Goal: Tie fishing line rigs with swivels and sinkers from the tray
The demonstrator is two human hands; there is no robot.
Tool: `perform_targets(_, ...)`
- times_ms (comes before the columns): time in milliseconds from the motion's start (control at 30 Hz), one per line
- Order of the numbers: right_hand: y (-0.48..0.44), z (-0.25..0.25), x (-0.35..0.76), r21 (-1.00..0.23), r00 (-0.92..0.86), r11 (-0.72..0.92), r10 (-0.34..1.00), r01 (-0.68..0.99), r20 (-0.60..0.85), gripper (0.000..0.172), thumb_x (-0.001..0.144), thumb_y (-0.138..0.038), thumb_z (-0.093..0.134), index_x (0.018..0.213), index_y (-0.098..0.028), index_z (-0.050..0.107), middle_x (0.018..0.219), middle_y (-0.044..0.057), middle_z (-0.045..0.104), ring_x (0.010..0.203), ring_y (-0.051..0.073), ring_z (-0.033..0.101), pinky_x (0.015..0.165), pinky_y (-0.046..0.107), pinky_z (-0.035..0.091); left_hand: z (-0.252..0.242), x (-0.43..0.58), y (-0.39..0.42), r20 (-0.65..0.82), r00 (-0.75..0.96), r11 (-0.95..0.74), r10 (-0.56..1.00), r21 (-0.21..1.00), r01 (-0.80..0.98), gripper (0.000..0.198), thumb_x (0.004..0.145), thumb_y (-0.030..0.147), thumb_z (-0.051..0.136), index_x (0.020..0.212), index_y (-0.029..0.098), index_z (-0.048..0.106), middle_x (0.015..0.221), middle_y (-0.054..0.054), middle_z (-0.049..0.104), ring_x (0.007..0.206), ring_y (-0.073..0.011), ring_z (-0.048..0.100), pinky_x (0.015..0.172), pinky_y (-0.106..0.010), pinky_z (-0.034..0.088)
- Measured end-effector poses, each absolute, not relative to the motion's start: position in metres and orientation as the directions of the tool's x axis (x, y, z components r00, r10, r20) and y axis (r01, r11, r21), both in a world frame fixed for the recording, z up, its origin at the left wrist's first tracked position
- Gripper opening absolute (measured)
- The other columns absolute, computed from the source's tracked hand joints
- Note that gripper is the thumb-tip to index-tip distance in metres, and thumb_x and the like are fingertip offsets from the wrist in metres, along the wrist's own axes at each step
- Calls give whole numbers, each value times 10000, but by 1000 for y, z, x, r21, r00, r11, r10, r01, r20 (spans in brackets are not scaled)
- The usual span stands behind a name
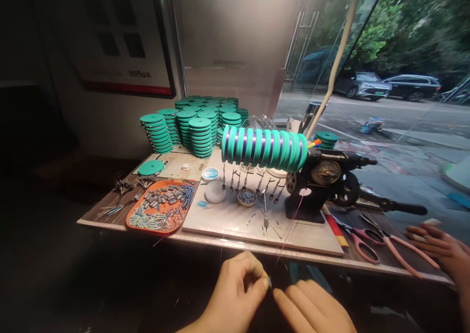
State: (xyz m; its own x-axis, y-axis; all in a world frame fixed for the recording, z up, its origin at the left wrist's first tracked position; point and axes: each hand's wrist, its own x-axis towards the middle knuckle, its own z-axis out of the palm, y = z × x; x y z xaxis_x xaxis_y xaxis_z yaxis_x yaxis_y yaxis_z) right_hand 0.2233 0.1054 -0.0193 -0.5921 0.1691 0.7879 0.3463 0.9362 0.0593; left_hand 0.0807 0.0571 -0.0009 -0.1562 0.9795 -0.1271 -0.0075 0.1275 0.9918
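My left hand (235, 289) is closed in a pinch on a tiny blue piece (270, 282) just below the table's front edge. My right hand (312, 308) sits beside it with fingers together, its fingertip close to the same piece; what it grips is too small to make out. A thin pink line (290, 230) runs from my hands up to a black hand-crank winder (323, 186). The winder carries a row of green spools (264, 148) wound with purple line.
Stacks of green spools (191, 127) stand at the back. An orange tray (161, 206) of small tubes lies front left, with small dishes (246, 197) and hanging rigs (253, 181) mid-table. Pink scissors (370, 242) lie right. Another person's hand (440, 247) rests at the right edge.
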Motion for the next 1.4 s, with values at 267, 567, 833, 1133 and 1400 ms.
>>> perform_targets(267,157,34,187,-80,-933,997,36,8,359,354,927,-154,253,654,-170,477,557,-4,502,501,121,366,493,254,248,1,62,53,-62,-211,81,975,993,83,216,764,301,537,620,154,472,624,3,430,619,-141,390,578,-263,330)
perform_targets(567,161,31,175,-329,-928,914,315,239,201,209,864,-186,374,704,-174,507,485,-55,369,433,80,230,424,202,167,0,66,52,343,-274,-129,898,803,582,169,819,101,422,720,147,551,836,-84,484,778,-183,499,702,-270,413)
perform_targets(833,167,61,160,-514,-890,766,456,386,12,159,697,-47,577,589,-163,578,439,-61,467,431,56,407,434,139,260,-14,61,51,657,16,-367,754,400,840,270,756,-9,487,941,92,655,952,-174,650,813,-214,519,749,-283,422)
perform_targets(1133,156,42,181,-479,-855,789,500,385,136,155,739,-96,506,628,-159,595,584,15,573,498,99,449,491,206,309,-7,65,50,343,-63,-252,937,791,558,186,808,92,460,736,141,624,792,-101,629,767,-193,539,719,-290,387)
perform_targets(1400,103,-30,214,-989,-555,-91,820,114,-139,285,736,-404,621,877,-164,558,625,-13,555,439,70,416,424,186,294,-14,76,58,-234,-150,178,961,932,-316,235,634,314,705,626,120,573,648,-24,554,614,-135,488,615,-248,384)
